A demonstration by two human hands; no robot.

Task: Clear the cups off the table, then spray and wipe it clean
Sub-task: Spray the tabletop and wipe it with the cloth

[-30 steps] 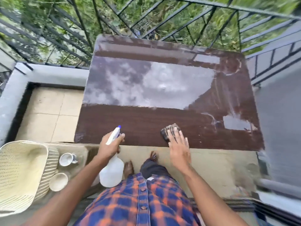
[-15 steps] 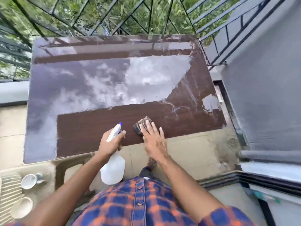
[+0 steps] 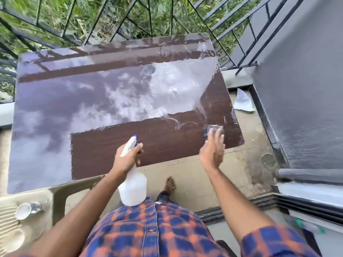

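Note:
A glossy brown table fills the middle of the view, its top reflecting the sky and streaked wet toward the right. My left hand grips the neck of a white spray bottle with a blue nozzle, just off the table's near edge. My right hand presses a dark cloth flat onto the table near its front right corner, fingers straight. Two white cups stand on a beige plastic chair at the lower left.
A black metal railing runs behind the table with greenery beyond. A grey wall rises on the right, with a floor drain and a white scrap at its foot. My bare foot stands on the tiled floor.
My right hand has slid the cloth to the right along the table's near edge, close to the front right corner. The left hand still holds the bottle. The view has swung right.

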